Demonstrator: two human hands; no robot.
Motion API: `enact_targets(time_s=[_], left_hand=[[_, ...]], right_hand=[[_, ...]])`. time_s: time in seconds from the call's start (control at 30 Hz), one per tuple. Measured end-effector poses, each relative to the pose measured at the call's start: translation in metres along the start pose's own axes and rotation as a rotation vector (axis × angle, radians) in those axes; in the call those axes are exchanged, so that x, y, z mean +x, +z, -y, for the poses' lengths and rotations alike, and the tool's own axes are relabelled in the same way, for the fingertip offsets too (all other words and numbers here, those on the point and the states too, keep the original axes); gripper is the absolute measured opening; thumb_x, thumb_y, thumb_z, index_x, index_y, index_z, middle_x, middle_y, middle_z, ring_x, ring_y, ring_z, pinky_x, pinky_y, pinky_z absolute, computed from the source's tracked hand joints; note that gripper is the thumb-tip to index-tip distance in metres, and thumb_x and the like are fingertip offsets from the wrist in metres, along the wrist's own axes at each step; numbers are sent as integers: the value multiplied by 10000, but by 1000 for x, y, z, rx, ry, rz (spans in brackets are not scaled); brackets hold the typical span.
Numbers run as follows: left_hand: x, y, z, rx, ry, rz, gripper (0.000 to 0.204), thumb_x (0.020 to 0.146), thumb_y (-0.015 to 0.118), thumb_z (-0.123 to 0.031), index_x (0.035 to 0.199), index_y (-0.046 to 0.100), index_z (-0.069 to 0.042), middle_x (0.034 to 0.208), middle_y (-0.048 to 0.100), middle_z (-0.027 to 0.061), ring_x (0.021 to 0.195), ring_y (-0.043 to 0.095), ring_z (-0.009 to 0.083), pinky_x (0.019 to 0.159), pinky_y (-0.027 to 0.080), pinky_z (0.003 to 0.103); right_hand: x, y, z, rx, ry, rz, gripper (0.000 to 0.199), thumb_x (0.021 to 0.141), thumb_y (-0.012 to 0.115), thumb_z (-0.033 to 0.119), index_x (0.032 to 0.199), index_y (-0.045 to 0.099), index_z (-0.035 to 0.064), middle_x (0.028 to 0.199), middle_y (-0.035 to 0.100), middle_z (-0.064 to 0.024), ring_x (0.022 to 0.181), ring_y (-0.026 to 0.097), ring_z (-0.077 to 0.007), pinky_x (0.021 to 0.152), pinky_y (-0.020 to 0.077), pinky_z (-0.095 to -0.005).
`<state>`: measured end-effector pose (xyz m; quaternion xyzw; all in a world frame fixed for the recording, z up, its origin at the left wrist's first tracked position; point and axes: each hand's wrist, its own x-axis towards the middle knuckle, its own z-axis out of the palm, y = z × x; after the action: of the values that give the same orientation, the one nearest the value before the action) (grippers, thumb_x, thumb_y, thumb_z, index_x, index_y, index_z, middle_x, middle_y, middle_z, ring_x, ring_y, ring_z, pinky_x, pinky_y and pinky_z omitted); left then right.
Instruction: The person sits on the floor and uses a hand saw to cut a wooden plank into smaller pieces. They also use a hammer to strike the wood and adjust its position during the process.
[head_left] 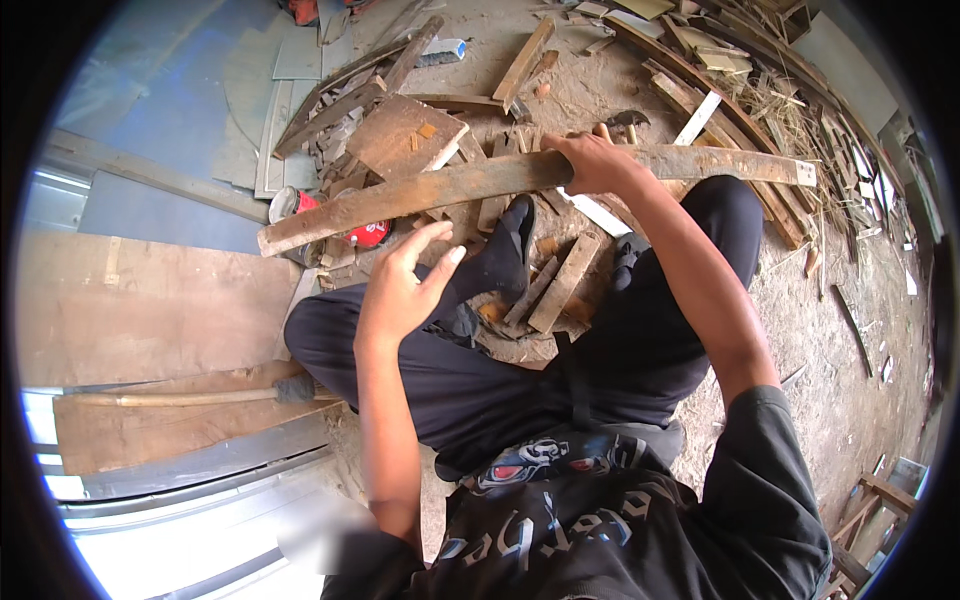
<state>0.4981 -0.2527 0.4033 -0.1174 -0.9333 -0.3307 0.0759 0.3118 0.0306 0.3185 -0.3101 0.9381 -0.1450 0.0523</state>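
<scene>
Above a scrap-strewn dirt floor [850,330], long weathered plank [470,185] held level across the knees: right hand [592,162] clamped over its middle, left hand [405,285] open, fingers spread, just below, not touching; wood offcuts [555,290] underneath.

Light: you work in soft, even daylight; the sandy ground [850,340] reads bright and flat.
Shadows: you see only faint, diffuse ones under the long plank [440,190] and among the wood scraps [560,285].
Glare: the pale metal sheet [200,530] at your lower left burns out to white, with a blue fringe along its edge.
Blur: a smeared patch sits by your left elbow; your left hand [400,285] is slightly soft, your right hand [590,160] sharper.
Distortion: your view is a fisheye circle with black corners; the plank and boards bow toward the rim.
</scene>
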Motion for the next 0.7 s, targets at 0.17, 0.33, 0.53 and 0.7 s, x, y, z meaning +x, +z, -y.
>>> enact_targets(time_s=[0.17, 0.33, 0.53, 0.7], left_hand=[[-6, -7, -11, 89, 68, -9, 409, 908, 736, -239, 1223, 651, 7, 1206, 683, 199, 1149, 648, 348, 999, 490, 411], [-12, -8, 13, 398, -56, -34, 556, 905, 717, -356, 1314, 591, 0, 1401, 559, 211, 1304, 530, 366, 1117, 393, 450], [-23, -12, 18, 181, -175, 108, 572, 921, 712, -378, 1310, 587, 22, 1356, 595, 227, 1302, 541, 361, 1088, 422, 418], [-13, 22, 66, 163, -283, 132, 611, 913, 706, -403, 1329, 574, 25, 1358, 591, 228, 1292, 547, 369, 1091, 424, 421]], right_hand=[[7, 1, 14, 26, 24, 26, 820, 668, 814, 128, 1407, 472, 227, 1076, 720, -79, 1152, 648, -305, 1154, 236, -678], [17, 20, 20, 5, 51, 102, 862, 668, 803, 108, 1449, 468, 250, 1151, 717, -99, 1160, 651, -303, 1161, 240, -665], [8, 92, -45, -71, 131, 172, 978, 631, 849, 119, 1502, 418, 226, 1086, 710, -118, 1115, 652, -322, 1124, 266, -721], [-15, 153, -82, 0, 153, 266, 966, 611, 885, 135, 1473, 452, 193, 1183, 686, -149, 1143, 645, -340, 1050, 388, -655]])
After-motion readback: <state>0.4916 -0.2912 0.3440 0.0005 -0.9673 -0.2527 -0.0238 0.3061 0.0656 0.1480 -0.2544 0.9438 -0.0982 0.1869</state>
